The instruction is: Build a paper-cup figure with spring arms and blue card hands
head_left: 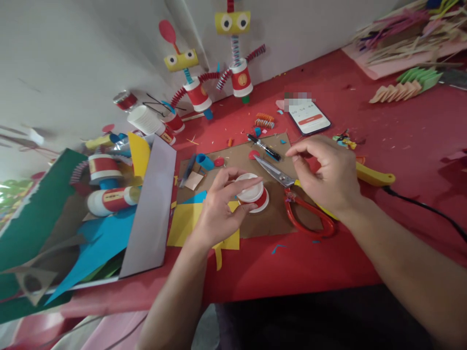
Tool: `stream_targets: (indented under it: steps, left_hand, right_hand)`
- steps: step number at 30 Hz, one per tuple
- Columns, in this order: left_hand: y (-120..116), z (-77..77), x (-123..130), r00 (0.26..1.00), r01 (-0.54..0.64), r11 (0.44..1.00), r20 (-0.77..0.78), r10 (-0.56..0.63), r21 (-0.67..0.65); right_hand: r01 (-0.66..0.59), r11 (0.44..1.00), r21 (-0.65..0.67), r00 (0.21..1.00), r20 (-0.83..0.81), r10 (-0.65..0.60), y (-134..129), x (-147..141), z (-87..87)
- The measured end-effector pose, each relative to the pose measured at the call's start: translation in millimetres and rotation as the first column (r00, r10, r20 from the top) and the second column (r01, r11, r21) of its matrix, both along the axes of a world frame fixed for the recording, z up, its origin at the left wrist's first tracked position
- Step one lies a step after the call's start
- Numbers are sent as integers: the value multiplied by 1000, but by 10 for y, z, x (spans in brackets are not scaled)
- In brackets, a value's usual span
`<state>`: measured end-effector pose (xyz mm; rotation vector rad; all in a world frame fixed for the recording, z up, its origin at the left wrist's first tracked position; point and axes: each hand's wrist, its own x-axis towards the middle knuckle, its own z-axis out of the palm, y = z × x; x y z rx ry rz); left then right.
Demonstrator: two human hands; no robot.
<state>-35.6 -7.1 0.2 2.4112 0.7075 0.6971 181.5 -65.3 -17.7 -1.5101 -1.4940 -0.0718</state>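
Note:
My left hand [225, 206] is wrapped round a small red and white paper cup [250, 188], its thumb and fingers on the cup's sides. The cup is over a brown cardboard sheet [266, 223]. To the right, my right hand [323, 172] is raised with thumb and index fingertips close together; whether anything small is between them cannot be made out. Beneath and left of that hand lie scissors with red handles [306, 218] and partly open blades. A black marker [268, 148] rests beyond the scissors. Yellow paper [184, 226] lies partly under my left hand.
Two paper-cup figures [197, 95] [241, 80] stand against the wall. A phone [309, 115] lies at the back. On the left is a box [148, 214] of craft pieces. A yellow glue gun [375, 175] with a black cable is at the right.

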Motion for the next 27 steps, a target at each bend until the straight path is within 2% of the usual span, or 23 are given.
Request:
stream_targets:
  steps: [8, 10, 12, 14, 16, 18, 19, 22, 27]
  left_hand:
    - [21, -18, -11, 999, 30, 997, 19, -28, -75]
    - [59, 10, -55, 997, 48, 990, 67, -39, -134]
    - [115, 32, -120, 982, -5, 979, 185, 43, -205]
    - [184, 28, -191, 906, -163, 940, 332, 263, -301]
    - [254, 2, -247, 752, -321, 852, 435, 495, -414]
    - [309, -29, -276, 606, -390, 771, 490, 626, -504]
    - [328, -39, -281, 561, -392, 748, 505, 656, -536]
    - [341, -39, -274, 513, -363, 724, 524, 680, -586]
    - [305, -38, -239, 534, -336, 732, 520, 666, -593]
  right_hand:
    - [-133, 991, -34, 990, 41, 134, -30, -52, -67]
    - [-149, 987, -54, 988, 25, 150, -49, -74, -64]
    - [-151, 986, -73, 988, 5, 151, -53, -111, -5]
    - [-176, 980, -95, 984, 12, 178, -23, -177, 113]
    - [-243, 961, -134, 965, 63, 253, 54, -281, 254]
    - [-308, 928, -208, 929, 145, 341, 163, -416, 362]
    - [-325, 911, -254, 907, 191, 376, 219, -488, 390]
    - [-312, 865, -394, 824, 340, 452, 336, -673, 361]
    - [-254, 793, -554, 696, 465, 547, 352, -793, 243]
